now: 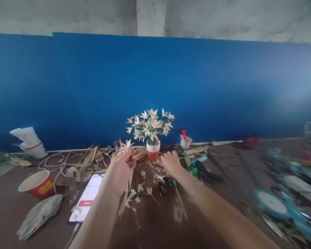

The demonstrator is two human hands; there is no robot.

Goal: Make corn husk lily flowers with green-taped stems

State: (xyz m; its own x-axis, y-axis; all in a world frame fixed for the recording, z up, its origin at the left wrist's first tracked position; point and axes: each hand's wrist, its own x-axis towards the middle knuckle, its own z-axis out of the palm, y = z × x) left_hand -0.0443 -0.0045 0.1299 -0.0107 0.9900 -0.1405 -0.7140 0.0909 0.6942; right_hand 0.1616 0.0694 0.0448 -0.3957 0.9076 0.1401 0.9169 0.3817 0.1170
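My left hand [120, 171] is raised a little above the brown table [150, 224], its fingers pinched on a small pale straw flower [127, 143] with a thin stem. My right hand [171, 163] rests knuckles-up on the table among straw scraps, just right of an orange-and-white pot [153, 150] that holds a bunch of pale straw flowers [150, 125]. Its fingers are curled down; I cannot make out what, if anything, is under them. Loose straw flowers [140, 193] lie between my forearms. Black scissors [163, 184] lie below my right hand.
A phone [86, 200] with a lit timer screen lies at the left. Beside it are a red paper cup [37, 184], a crumpled grey bag [38, 215], white cable and dried husks [90, 159]. A small white cup [186, 141] and a glue gun [204, 171] lie right. A blue board [171, 86] backs the table.
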